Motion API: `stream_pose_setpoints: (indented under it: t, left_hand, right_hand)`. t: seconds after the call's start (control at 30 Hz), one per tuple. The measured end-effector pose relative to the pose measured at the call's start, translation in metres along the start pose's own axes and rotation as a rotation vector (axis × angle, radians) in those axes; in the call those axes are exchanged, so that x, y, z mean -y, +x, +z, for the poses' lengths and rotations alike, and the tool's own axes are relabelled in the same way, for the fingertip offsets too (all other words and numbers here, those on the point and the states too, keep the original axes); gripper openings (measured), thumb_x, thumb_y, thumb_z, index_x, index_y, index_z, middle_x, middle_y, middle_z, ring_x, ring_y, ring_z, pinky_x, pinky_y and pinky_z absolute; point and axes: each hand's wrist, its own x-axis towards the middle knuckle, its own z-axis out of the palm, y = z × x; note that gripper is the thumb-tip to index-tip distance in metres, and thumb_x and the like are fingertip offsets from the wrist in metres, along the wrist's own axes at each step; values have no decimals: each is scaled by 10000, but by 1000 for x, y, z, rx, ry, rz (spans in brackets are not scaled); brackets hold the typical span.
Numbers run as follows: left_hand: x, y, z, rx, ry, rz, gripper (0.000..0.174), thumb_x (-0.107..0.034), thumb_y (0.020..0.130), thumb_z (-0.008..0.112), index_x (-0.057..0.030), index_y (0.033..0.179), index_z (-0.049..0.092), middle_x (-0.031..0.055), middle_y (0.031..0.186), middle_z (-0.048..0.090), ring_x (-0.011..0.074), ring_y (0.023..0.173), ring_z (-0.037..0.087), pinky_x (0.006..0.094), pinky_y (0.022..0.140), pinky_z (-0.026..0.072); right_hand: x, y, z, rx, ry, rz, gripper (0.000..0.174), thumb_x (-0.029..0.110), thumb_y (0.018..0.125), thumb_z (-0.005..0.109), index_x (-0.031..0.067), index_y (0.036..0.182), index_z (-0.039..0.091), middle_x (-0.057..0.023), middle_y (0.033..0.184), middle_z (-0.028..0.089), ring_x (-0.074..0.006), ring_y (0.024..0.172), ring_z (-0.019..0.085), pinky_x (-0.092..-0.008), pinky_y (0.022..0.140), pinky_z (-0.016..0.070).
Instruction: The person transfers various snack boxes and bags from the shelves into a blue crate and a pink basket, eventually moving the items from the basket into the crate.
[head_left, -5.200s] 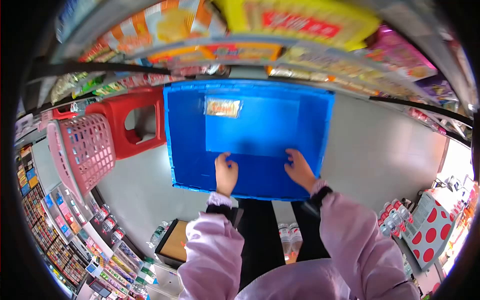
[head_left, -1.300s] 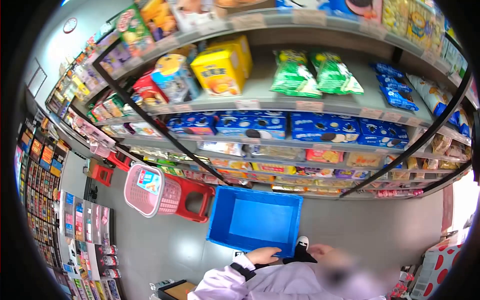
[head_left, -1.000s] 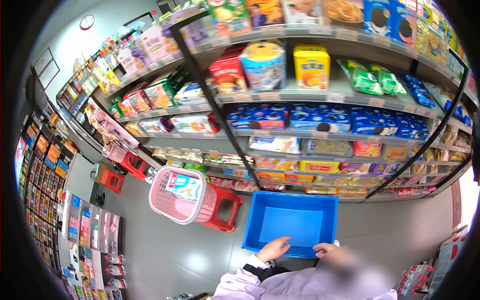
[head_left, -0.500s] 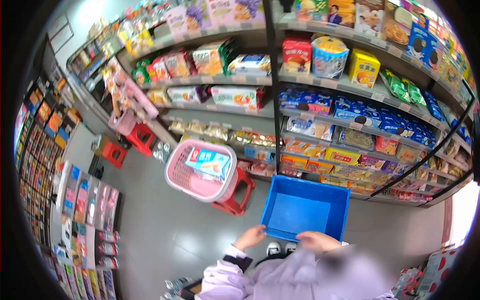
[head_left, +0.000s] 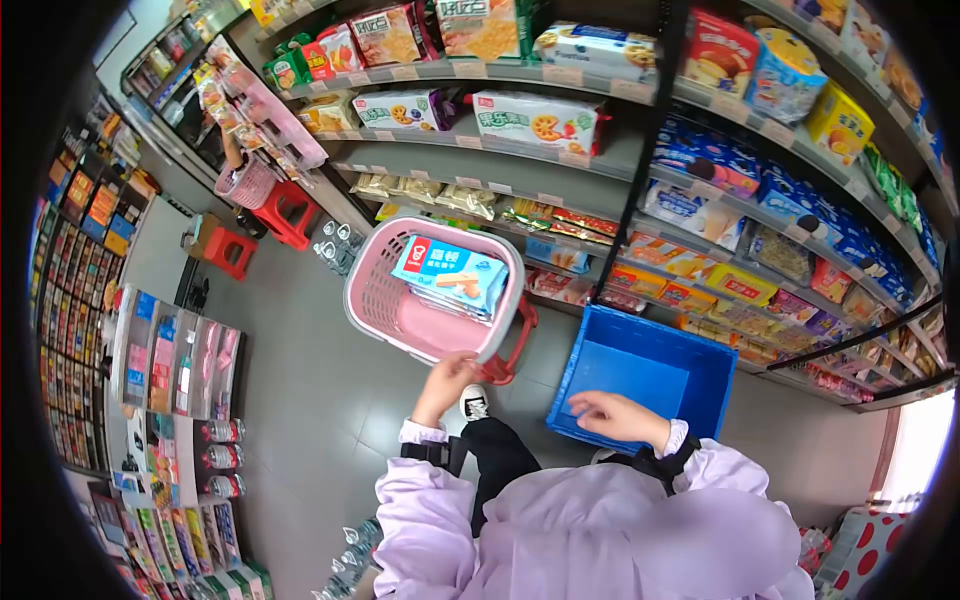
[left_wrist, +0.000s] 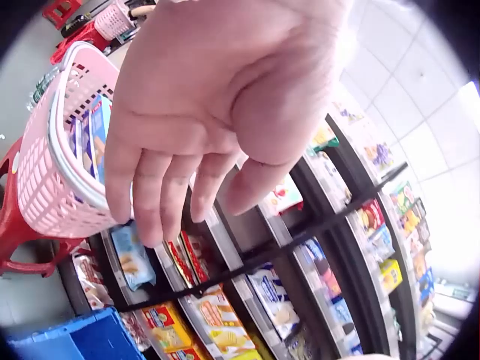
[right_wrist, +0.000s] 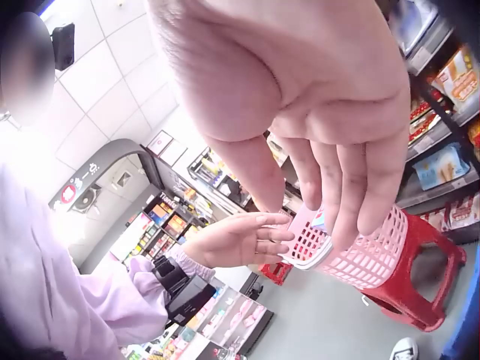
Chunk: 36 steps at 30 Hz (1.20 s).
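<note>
A person's left hand [head_left: 445,385] hovers empty and relaxed at the near rim of the pink basket [head_left: 372,300]; only the head view shows the slack right hand [head_left: 618,415] over the blue crate [head_left: 705,370].

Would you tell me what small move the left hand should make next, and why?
Probably ease the left hand forward over the near rim of the pink basket toward the blue biscuit pack. Both hands are open and empty, the left hovers by that rim, the pack lies on top, and the blue crate under the right hand holds nothing.
</note>
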Motion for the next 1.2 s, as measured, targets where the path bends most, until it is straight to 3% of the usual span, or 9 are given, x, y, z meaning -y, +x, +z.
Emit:
stream_pose_setpoints:
  t: [0.2, 0.27, 0.47, 0.63, 0.77, 0.8, 0.93, 1.03, 1.2]
  left_hand:
    - [41, 136, -156, -202, 290, 48, 296, -98, 797, 496, 43, 1055, 528, 167, 898, 609, 235, 785, 598, 287, 700, 464]
    - [23, 167, -188, -175, 475, 27, 317, -109, 767, 506, 69, 1027, 534, 253, 930, 579, 359, 859, 575, 362, 744, 454]
    - [84, 263, -227, -197, 700, 9, 410, -164, 750, 534, 94, 1063, 475, 302, 973, 535, 416, 913, 525, 446, 798, 414]
    - [92, 294, -232, -37, 659, -155, 441, -294, 731, 588, 85, 951, 539, 310, 821, 564, 429, 818, 556, 469, 704, 434]
    - [70, 283, -245, 4, 539, -12, 325, -240, 748, 597, 32, 924, 578, 249, 786, 594, 396, 769, 581, 427, 621, 441]
    - [61, 283, -239, 18, 519, 37, 291, -209, 759, 591, 40, 910, 578, 229, 795, 607, 359, 752, 600, 399, 627, 444]
    - [42, 232, -265, -67, 319, 91, 276, -164, 792, 573, 33, 981, 532, 153, 836, 593, 235, 746, 569, 326, 655, 430]
    - [-14, 204, -254, -112, 335, 100, 265, -154, 792, 582, 28, 977, 532, 118, 817, 568, 199, 738, 529, 299, 670, 418]
    - [-75, 224, -180, -27, 221, 304, 241, -134, 789, 582, 18, 970, 539, 103, 824, 576, 180, 748, 528, 300, 675, 414]
  right_hand:
    - [18, 200, 37, -273, 620, 40, 414, 68, 804, 530, -55, 1179, 404, -139, 1135, 505, -190, 1046, 500, -287, 891, 396]
    - [8, 265, 47, -539, 480, 151, 442, 80, 790, 552, -49, 1186, 403, -141, 1098, 519, -178, 1012, 510, -276, 849, 405]
    - [-62, 376, 50, -922, -7, 442, 389, 89, 692, 618, -70, 1014, 468, -199, 920, 564, -271, 812, 577, -337, 689, 464]
    - [-90, 388, 53, -1095, 169, 324, 334, 95, 632, 676, -73, 877, 524, -213, 768, 594, -318, 670, 605, -370, 586, 486]
    - [-42, 380, 46, -846, 110, 682, 385, 121, 669, 651, -64, 966, 488, -165, 863, 581, -227, 766, 577, -344, 667, 460]
    - [-47, 379, 49, -985, 67, 597, 384, 225, 645, 672, -59, 866, 540, -231, 800, 586, -326, 716, 596, -388, 630, 470]
    - [12, 350, 65, -961, -134, 378, 419, 215, 666, 661, -28, 970, 506, -236, 925, 531, -369, 877, 507, -395, 781, 406]
    - [65, 312, 51, -1030, -84, 121, 448, 181, 695, 642, -29, 1052, 469, -220, 996, 502, -363, 936, 476, -397, 812, 387]
    - [74, 266, -13, -1206, -144, 101, 503, 163, 718, 639, -15, 1142, 434, -177, 997, 495, -291, 918, 478, -340, 797, 394]
